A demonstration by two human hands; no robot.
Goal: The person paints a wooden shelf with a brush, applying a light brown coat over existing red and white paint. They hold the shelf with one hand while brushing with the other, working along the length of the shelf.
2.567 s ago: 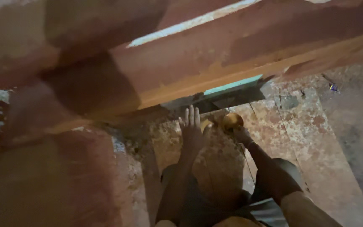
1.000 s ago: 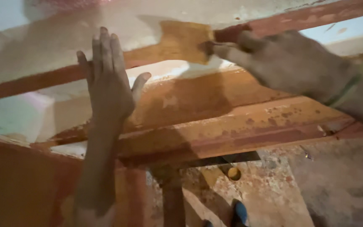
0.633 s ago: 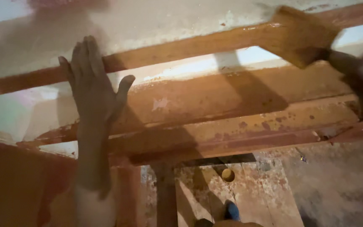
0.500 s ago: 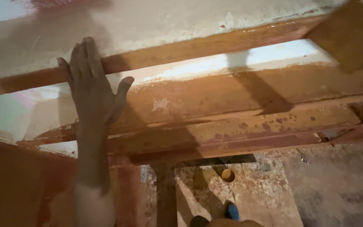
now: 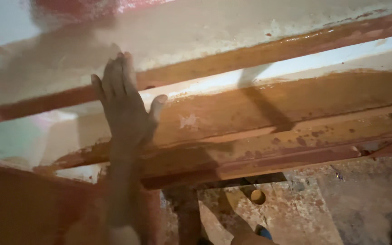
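A: Left hand (image 5: 125, 106) — flat, fingers together and pointing up, thumb spread to the right. Palm pressed against the brown-stained wooden frame (image 5: 268, 97). Open, gripping nothing.

B: Fingertips where?

A: Up on the narrow upper rail (image 5: 232, 56), at the lower edge of the pale board (image 5: 196, 31). Heel of the palm down on the broader stained beam, forearm rising from the bottom edge of the view.

B: Right hand?

A: Out of view. Only a dark blur at the lower right edge; cannot tell what. Grip not readable.

B: Frame itself?

A: Slanting across the whole view, left low, right high. Stain wet-looking, patchy, with darker spots toward the right. A pale gap between rail and beam.

B: Below?

A: Mottled, stained floor (image 5: 359, 213). Small round yellowish thing (image 5: 257, 196) on it, just under the lowest beam. Bit of blue (image 5: 265, 232) at the bottom edge, too little showing to identify.
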